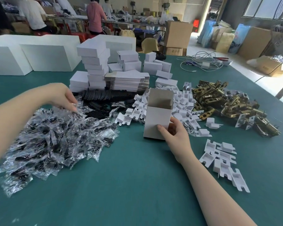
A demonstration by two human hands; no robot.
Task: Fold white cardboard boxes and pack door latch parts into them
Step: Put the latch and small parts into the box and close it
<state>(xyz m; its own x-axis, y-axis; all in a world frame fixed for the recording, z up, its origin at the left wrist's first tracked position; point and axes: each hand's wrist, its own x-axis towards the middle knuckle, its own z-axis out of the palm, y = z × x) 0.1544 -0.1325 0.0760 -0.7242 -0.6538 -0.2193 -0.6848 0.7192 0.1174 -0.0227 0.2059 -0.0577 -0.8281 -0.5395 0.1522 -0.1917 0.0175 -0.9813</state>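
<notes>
My right hand (173, 132) holds the white box (158, 115) that stands up on the green table (137, 185). My thumb is on the front wall near the bottom and my other fingers wrap round the far side. The top of the box is open and its flap sticks up, away from my fingers.

I think this box is very light and thin. It would bend or crush if I squeezed hard. Holding it low by two walls looks like a good way to keep it steady while things go in.

My left hand (64, 97) reaches into the pile of little clear bags (52, 136). My fingertips are bent down and look like they pinch one bag at the top edge of the pile. The bags look soft, crinkly and slippery, with small dark parts inside. I would pinch one by its loose edge.

Past my right fingers lie the gold latches (227, 101). They look heavy and hard, with sharp corners. Just beside that hand are white card inserts (222, 159).

I cannot read any writing or brand on the box, bags or latches.
</notes>
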